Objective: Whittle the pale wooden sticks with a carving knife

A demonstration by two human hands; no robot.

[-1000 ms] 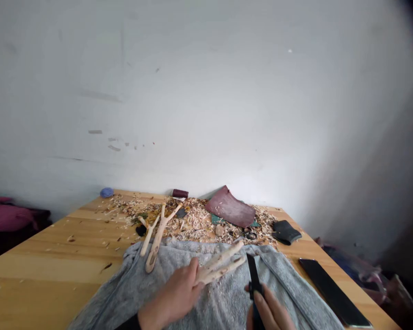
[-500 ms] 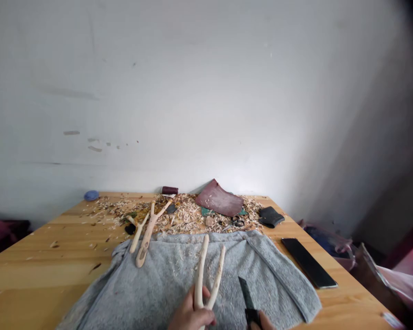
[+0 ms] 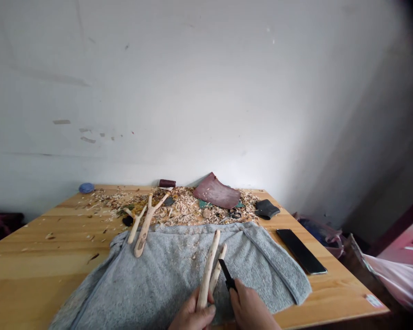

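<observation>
My left hand (image 3: 194, 311) is closed around the lower part of a peeled forked stick (image 3: 208, 268), its two prongs pointing up and away from me. In my right hand (image 3: 248, 305) is a black utility knife (image 3: 228, 277), the fingers wrapped round its handle. The blade tip lies close beside the right prong; whether it touches the wood I cannot tell. Beneath both hands spreads a grey cloth (image 3: 158, 284). Two more peeled forked sticks, a large one (image 3: 145, 231) and a smaller one (image 3: 135, 229), lie at the cloth's far left edge.
Wood shavings (image 3: 184, 206) cover the back of the wooden table (image 3: 27, 275). Among them are a maroon sheet (image 3: 217, 192), a dark thread spool (image 3: 167, 183) and a black folded piece (image 3: 267, 209). A phone (image 3: 301, 251) lies at right, a blue round object (image 3: 86, 188) at far left.
My right hand has come up and left, bringing the knife to the right prong. My left hand has turned the forked stick, so its prongs appear closer together. The view has shifted slightly.
</observation>
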